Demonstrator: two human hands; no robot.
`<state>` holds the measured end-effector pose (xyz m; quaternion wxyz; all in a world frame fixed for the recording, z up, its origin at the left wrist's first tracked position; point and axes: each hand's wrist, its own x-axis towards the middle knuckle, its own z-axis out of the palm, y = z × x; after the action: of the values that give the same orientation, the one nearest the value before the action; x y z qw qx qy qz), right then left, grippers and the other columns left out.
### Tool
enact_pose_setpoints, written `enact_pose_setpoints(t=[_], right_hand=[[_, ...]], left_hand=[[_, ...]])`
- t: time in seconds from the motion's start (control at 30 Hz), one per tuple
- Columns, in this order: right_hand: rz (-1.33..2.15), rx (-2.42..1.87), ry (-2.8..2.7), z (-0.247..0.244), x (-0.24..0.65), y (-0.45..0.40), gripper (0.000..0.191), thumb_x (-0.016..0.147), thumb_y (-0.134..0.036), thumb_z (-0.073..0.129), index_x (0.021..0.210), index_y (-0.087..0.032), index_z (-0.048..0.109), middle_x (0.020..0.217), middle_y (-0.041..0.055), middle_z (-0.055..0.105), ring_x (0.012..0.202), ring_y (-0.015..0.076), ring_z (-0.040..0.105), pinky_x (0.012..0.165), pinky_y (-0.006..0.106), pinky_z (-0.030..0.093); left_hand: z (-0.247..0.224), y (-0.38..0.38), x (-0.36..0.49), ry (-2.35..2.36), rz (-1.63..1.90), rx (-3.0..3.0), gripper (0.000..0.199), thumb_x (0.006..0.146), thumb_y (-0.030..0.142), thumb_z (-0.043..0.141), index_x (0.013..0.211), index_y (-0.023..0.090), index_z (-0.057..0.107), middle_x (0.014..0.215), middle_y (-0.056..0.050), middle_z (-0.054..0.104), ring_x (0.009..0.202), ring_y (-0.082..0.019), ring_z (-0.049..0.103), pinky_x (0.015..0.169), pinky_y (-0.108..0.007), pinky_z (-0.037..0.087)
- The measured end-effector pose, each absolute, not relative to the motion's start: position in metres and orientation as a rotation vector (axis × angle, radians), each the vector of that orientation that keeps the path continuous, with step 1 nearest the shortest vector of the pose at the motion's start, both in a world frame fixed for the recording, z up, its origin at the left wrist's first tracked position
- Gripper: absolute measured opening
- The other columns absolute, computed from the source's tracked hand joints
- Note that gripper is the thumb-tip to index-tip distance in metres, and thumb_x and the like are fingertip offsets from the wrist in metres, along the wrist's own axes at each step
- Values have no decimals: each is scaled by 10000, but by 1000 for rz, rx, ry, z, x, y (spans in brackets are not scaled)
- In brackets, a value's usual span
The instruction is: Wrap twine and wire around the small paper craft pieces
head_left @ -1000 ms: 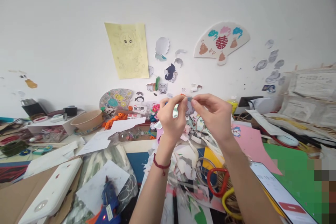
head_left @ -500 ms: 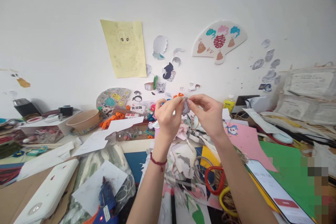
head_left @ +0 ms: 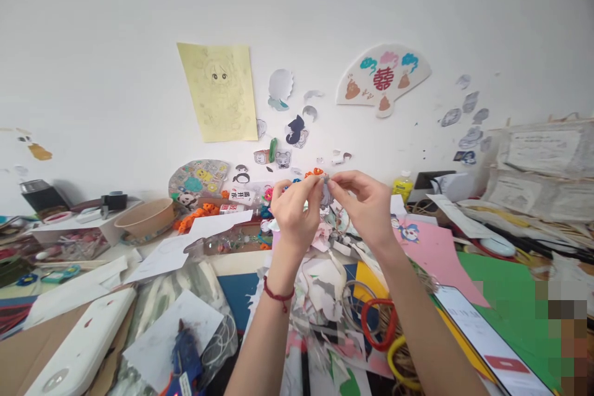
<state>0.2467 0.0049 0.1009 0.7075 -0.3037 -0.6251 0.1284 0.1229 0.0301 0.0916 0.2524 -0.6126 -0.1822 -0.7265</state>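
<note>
My left hand (head_left: 296,207) and my right hand (head_left: 364,201) are raised in front of the wall, fingertips almost meeting. Both pinch a small grey piece (head_left: 327,193) that looks like a paper cutout; the fingers cover part of it and its fine detail is too small to make out. A dark red cord bracelet circles my left wrist. Below the hands lies a heap of white paper scraps (head_left: 325,284).
A blue glue gun (head_left: 185,349) rests on white paper at the lower left, near a long white case (head_left: 83,343). To the right are a phone (head_left: 482,337), pink paper (head_left: 431,253) and red-handled scissors (head_left: 378,325). A tan bowl (head_left: 146,218) stands at the back left.
The head view has tilted slightly, so the wall items sit a little lower. Both hands stay together at the grey piece, with only a slight shift of the fingers.
</note>
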Motion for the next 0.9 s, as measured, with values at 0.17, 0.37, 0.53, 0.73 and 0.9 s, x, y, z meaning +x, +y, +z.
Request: enact_pose_setpoints(t=[0.17, 0.37, 0.53, 0.73, 0.9], right_hand=[[171, -703, -1408, 101, 245, 1, 97, 829, -278, 715, 854, -185, 715, 819, 41, 731, 747, 169, 670, 746, 320, 561], [94, -688, -1406, 100, 241, -1, 65, 854, -243, 691, 874, -183, 706, 839, 42, 723, 760, 163, 654, 752, 318, 547], [18, -658, -1422, 102, 236, -8, 48, 874, -218, 663, 872, -188, 701, 826, 36, 719, 750, 161, 646, 730, 318, 547], [35, -640, -1393, 104, 232, -12, 54, 874, -225, 663, 872, -191, 704, 819, 36, 718, 757, 168, 652, 734, 325, 553], [140, -632, -1316, 104, 233, -8, 62, 841, -246, 707, 856, -186, 702, 816, 37, 713, 742, 164, 655, 723, 312, 555]], left_hand=[[91, 28, 123, -502, -1832, -1613, 97, 881, 96, 651, 944, 170, 661, 839, -44, 792, 691, -140, 739, 752, -295, 451], [88, 27, 126, -524, -1862, -1576, 75, 886, 95, 648, 911, 163, 669, 926, -77, 796, 787, -157, 762, 761, -295, 464], [89, 22, 128, -536, -1878, -1520, 84, 883, 91, 655, 909, 167, 681, 930, -81, 797, 803, -170, 765, 770, -308, 478], [93, 18, 128, -534, -1919, -1527, 71, 896, 109, 647, 902, 171, 681, 913, -83, 798, 765, -169, 762, 760, -315, 506], [95, 15, 129, -474, -2049, -1507, 81, 900, 100, 622, 922, 165, 665, 886, -78, 797, 773, -165, 756, 697, -292, 546]])
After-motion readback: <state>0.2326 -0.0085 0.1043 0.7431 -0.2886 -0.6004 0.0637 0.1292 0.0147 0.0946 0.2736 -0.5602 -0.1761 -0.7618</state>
